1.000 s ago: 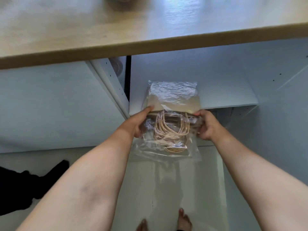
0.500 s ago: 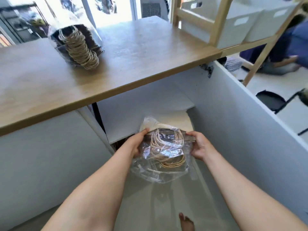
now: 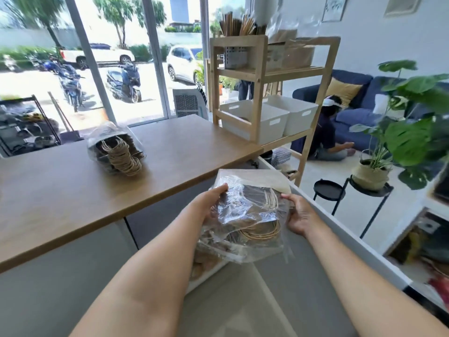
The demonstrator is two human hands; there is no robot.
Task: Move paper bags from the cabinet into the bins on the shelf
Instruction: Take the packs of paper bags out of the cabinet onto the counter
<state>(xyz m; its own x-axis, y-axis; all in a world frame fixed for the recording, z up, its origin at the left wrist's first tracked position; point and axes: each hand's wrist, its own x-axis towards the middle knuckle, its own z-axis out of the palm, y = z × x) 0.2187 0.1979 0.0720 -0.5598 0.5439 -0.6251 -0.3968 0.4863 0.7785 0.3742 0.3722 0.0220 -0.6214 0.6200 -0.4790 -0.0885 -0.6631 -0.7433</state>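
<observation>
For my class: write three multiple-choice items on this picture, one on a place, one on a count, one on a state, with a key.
1. Where does the other wrapped pack of paper bags lie?
A. on the wooden counter
B. on the floor
C. in a bin

2. How many white bins stand on the shelf?
A. one
B. two
C. four

3. How is the held pack carried?
A. left hand only
B. between both hands
C. on a forearm

Key: 1 A, it rests on the counter. 2 B, two side by side. 3 B, left hand and right hand grip its sides.
</observation>
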